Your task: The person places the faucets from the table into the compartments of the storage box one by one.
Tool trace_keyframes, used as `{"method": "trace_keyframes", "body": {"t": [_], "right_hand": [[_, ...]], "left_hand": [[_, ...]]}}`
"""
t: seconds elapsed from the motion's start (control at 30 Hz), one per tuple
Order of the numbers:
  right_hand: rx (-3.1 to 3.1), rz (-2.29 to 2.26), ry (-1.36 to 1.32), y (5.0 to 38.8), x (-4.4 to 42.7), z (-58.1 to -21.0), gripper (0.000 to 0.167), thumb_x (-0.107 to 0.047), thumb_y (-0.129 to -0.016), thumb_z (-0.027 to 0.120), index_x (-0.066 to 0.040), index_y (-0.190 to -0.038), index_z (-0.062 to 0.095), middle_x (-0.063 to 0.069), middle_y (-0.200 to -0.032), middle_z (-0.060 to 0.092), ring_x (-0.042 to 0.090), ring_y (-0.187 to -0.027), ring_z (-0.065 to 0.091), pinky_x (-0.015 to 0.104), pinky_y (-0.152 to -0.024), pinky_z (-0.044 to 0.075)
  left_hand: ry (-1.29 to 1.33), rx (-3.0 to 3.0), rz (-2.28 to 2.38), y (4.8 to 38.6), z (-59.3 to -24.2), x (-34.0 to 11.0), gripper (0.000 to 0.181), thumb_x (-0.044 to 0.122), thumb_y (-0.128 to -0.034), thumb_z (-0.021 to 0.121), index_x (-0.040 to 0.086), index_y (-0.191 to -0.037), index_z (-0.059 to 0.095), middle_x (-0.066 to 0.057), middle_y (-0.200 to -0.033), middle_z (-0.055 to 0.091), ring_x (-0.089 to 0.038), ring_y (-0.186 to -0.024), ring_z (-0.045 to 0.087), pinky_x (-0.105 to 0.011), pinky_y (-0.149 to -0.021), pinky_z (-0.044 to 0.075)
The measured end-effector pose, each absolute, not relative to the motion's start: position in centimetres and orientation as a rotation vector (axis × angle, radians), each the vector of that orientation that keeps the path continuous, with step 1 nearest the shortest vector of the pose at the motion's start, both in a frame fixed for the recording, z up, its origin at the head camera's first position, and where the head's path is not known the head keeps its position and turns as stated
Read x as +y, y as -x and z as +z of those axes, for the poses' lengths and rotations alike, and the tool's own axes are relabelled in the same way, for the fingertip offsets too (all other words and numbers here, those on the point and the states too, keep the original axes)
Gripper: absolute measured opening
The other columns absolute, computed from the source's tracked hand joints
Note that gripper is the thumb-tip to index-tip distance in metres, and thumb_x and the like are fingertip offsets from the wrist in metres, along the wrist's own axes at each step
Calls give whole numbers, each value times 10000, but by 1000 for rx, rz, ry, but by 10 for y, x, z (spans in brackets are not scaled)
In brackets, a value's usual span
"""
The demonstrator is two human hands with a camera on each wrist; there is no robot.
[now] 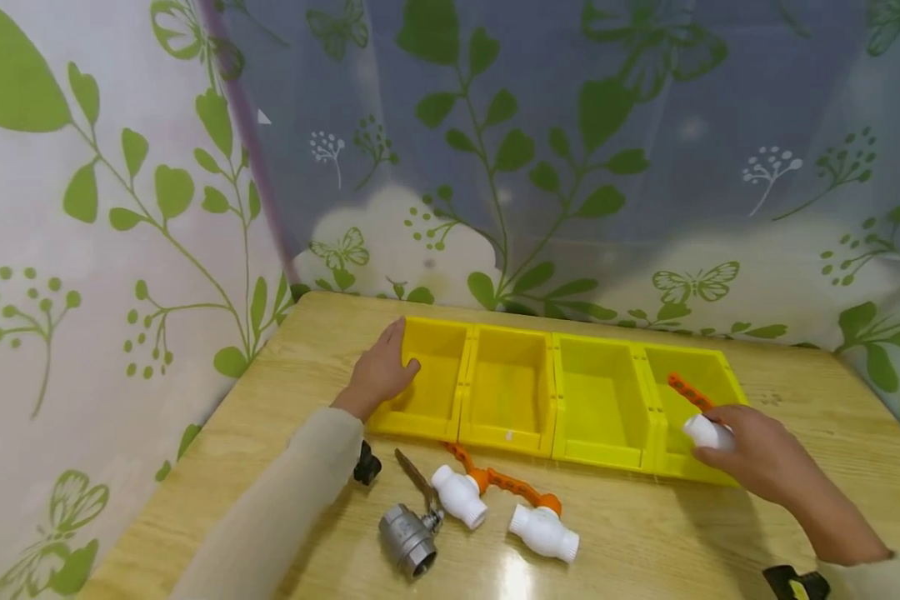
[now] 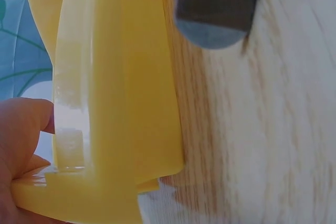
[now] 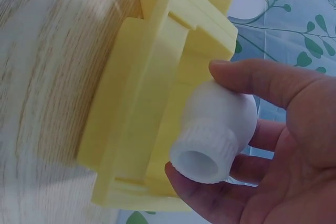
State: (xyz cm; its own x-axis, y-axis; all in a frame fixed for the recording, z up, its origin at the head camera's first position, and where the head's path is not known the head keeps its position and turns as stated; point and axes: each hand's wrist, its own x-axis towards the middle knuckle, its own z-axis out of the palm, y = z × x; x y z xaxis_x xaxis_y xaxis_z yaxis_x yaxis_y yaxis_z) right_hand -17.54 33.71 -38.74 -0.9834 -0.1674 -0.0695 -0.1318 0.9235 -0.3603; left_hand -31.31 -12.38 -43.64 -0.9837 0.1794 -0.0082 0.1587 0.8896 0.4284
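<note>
My right hand [image 1: 767, 457] holds a white plastic ball valve [image 1: 708, 433] with an orange lever over the rightmost yellow bin [image 1: 729, 375]. In the right wrist view, thumb and fingers grip the body of that valve [image 3: 218, 119], its ribbed open end facing the camera. At the row's other end, my left hand [image 1: 381, 373] grips the side wall of the leftmost yellow bin [image 1: 412, 423]. The left wrist view shows the thumb and part of the hand [image 2: 23, 140] around the bin's rim [image 2: 79, 192]; some fingers are hidden.
Two more white ball valves with orange levers, one left [image 1: 461, 497] and one right [image 1: 544, 533], lie before the bins. A metal ball valve [image 1: 408, 540] lies beside them. The wooden table [image 1: 630, 542] meets a leaf-patterned curtain [image 1: 540, 208] behind.
</note>
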Motion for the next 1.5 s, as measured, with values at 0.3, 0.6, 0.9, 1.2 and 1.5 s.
{"method": "trace_keyframes", "body": {"t": [0.3, 0.6, 0.9, 1.2, 1.5], "right_hand": [[3000, -530, 232, 182, 334, -391, 526, -209, -834, 747, 175, -1152, 579, 317, -1056, 616, 278, -778, 579, 405, -605, 472], [3003, -520, 216, 187, 336, -396, 553, -249, -830, 746, 168, -1153, 582, 313, -1052, 618, 274, -773, 572, 397, -601, 464], [3002, -518, 210, 191, 335, -395, 556, -266, -833, 739, 158, -1159, 587, 299, -1048, 621, 254, -756, 558, 372, -593, 445], [3018, -537, 226, 196, 334, -398, 537, -229, -834, 737, 161, -1169, 580, 305, -1051, 622, 278, -773, 572, 396, -605, 459], [2973, -592, 214, 199, 335, -407, 474, -202, -844, 715, 146, -1144, 600, 296, -1064, 619, 287, -804, 580, 419, -636, 478]], "left_hand": [[-282, 3010, 702, 315, -432, -126, 786, 281, -970, 548, 68, -1569, 86, -125, -1609, 168, -385, -1065, 580, -540, -985, 404], [-280, 2997, 754, 314, -438, -125, 779, 280, -973, 553, 86, -1572, 94, -110, -1610, 174, -385, -1120, 569, -560, -1072, 312], [-266, 2995, 748, 313, -435, -125, 773, 274, -975, 542, 86, -1572, 88, -110, -1610, 172, -379, -1275, 467, -545, -1077, 316], [-256, 2997, 744, 313, -434, -124, 767, 273, -979, 537, 80, -1571, 89, -109, -1610, 172, -367, -1331, 413, -551, -1096, 283], [-256, 2994, 752, 314, -435, -124, 766, 273, -979, 542, 82, -1571, 95, -110, -1608, 179, -368, -1337, 406, -559, -1105, 262]]}}
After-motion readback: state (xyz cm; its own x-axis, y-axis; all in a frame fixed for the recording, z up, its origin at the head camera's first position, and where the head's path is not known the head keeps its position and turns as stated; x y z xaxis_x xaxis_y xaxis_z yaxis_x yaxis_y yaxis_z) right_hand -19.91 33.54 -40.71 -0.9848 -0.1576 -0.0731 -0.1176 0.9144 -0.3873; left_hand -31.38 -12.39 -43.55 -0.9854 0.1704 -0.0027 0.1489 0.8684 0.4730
